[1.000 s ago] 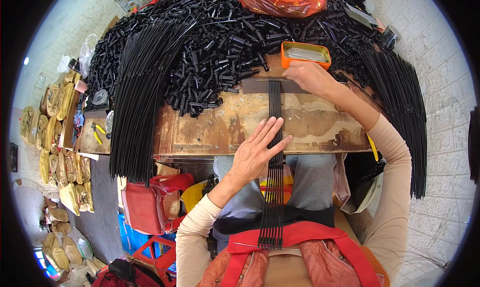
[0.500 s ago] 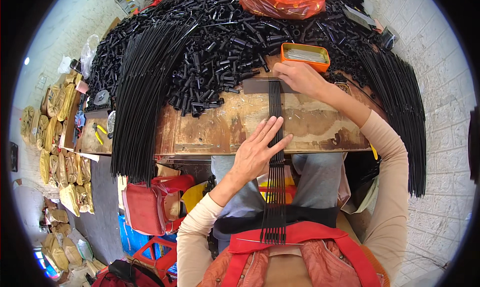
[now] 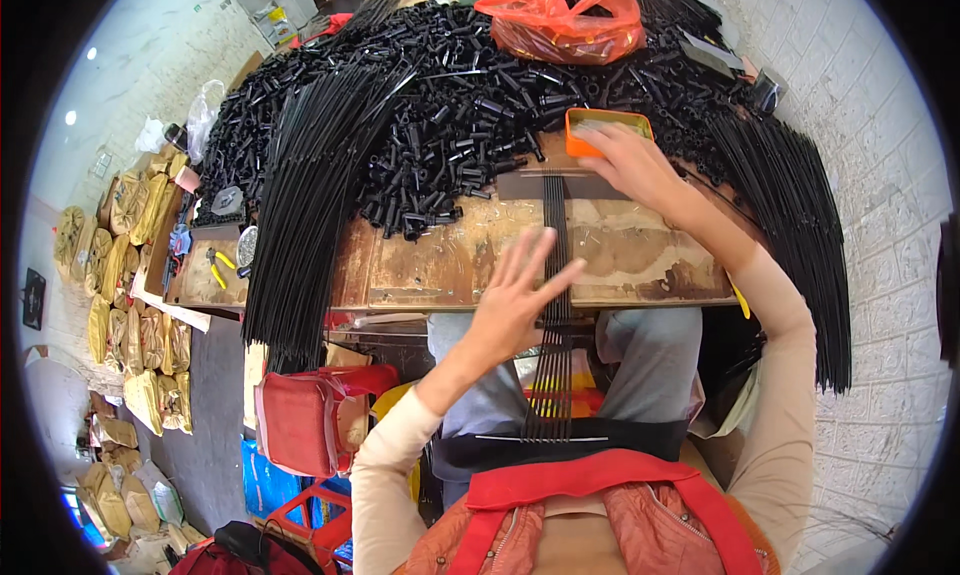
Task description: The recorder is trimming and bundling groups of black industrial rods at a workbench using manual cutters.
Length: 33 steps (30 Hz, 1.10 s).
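A flat row of thin black rods [image 3: 556,210] runs from the bench down over its near edge to my lap. Their far ends rest on a dark grey strip [image 3: 515,186]. Near my lap a thin straight metal pin [image 3: 590,439] crosses the rods' lower ends. My left hand [image 3: 512,300] is open with fingers spread, over the rods at the bench's edge; whether it touches them I cannot tell. At an orange box [image 3: 648,147], my right hand [image 3: 632,167] has its fingers stretched apart over the opening. They partly hide the contents.
A heap of black tubular parts [image 3: 440,145] covers the far bench. Bundles of long black rods [image 3: 305,195] hang at left and, likewise, right [image 3: 785,215]. A red plastic bag [image 3: 565,30] sits at the back. Yellow-handled pliers [image 3: 220,268] lie at left, near a red chair [image 3: 300,420].
My right hand has gone from the rods' far ends to the orange box. My left hand has lifted and spread its fingers. The rods' lower ends appear farther from me.
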Each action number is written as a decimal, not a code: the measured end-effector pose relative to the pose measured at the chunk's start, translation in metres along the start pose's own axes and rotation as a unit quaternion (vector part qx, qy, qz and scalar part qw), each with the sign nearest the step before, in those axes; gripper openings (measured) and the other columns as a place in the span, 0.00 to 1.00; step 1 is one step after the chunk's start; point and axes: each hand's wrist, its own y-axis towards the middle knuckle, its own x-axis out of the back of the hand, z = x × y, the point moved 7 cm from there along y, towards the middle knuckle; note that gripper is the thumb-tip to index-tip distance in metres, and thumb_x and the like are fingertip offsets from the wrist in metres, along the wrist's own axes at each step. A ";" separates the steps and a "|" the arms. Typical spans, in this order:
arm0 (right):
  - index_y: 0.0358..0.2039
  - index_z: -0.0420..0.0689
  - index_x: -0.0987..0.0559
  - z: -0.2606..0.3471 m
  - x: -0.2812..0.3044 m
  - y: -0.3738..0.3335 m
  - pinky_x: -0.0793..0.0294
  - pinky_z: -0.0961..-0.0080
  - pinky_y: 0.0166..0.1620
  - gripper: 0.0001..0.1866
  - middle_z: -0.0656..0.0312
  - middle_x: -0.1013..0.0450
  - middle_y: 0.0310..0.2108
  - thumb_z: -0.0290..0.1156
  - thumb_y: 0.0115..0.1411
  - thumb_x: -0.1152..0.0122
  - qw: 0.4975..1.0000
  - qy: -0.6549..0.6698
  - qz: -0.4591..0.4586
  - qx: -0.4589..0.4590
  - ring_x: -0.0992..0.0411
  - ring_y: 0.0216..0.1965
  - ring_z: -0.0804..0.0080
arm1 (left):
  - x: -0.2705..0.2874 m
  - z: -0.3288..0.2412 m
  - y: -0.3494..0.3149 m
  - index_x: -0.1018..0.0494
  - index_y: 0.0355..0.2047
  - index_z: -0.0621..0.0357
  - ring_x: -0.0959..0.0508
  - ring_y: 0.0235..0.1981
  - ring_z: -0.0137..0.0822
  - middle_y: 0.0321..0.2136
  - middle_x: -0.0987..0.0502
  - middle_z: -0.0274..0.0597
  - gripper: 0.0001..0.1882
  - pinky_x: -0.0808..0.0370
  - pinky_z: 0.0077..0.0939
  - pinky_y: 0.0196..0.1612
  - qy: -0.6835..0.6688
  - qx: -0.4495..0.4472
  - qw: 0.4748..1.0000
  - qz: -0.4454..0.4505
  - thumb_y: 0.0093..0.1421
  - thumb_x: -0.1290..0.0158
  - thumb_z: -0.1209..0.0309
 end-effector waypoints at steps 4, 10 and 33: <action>0.58 0.43 0.31 0.116 0.048 -0.048 0.41 0.62 0.63 0.32 0.53 0.33 0.58 0.37 0.54 0.34 0.915 0.326 0.230 0.053 0.37 0.61 0.58 | 0.038 0.042 0.001 0.43 0.65 0.49 0.57 0.69 0.59 0.68 0.54 0.56 0.44 0.50 0.45 0.68 -0.090 0.038 0.995 -0.006 0.45 0.42 0.81; 0.48 0.41 0.22 0.149 -0.045 -0.116 0.28 0.70 0.50 0.15 0.55 0.23 0.43 0.32 0.63 0.43 0.865 0.457 0.187 -0.091 0.24 0.45 0.66 | -0.032 0.062 0.075 0.28 0.46 0.61 0.45 0.66 0.54 0.62 0.38 0.53 0.12 0.49 0.42 0.68 -0.156 -0.107 0.980 -0.068 0.63 0.50 0.73; 0.48 0.34 0.26 0.243 0.162 -0.053 0.47 0.55 0.65 0.27 0.49 0.30 0.49 0.39 0.52 0.39 0.744 -0.542 -0.227 0.319 0.31 0.52 0.57 | 0.089 -0.037 -0.007 0.34 0.36 0.64 0.25 0.22 0.51 0.18 0.28 0.51 0.08 0.32 0.40 0.25 -0.170 0.153 0.951 -0.208 0.66 0.54 0.70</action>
